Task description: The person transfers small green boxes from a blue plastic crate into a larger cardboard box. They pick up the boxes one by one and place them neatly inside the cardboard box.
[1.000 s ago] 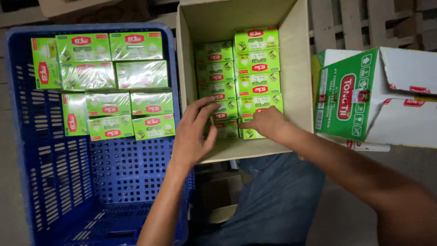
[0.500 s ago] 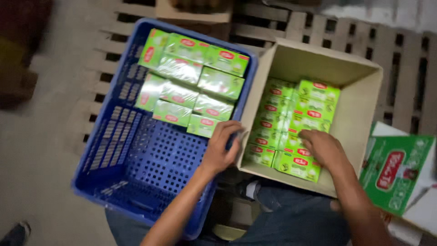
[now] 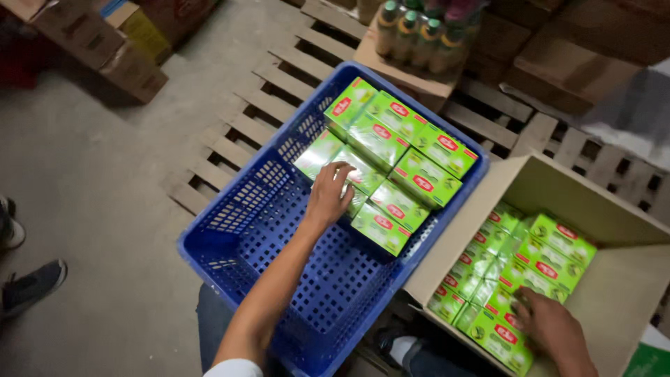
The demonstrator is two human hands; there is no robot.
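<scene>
Left hand (image 3: 330,195) rests flat, grip wide, on green rectangular cardboard packets (image 3: 391,157) stacked in blue perforated plastic crate (image 3: 279,279). Right hand (image 3: 551,328) grip narrow, touching green packets (image 3: 537,262) inside open brown cardboard carton (image 3: 628,293).

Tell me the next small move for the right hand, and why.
Probably close the right hand on one green box in the carton and lift it. It rests on that near row, while the left hand is pressing a box into the crate, which has bare floor.
</scene>
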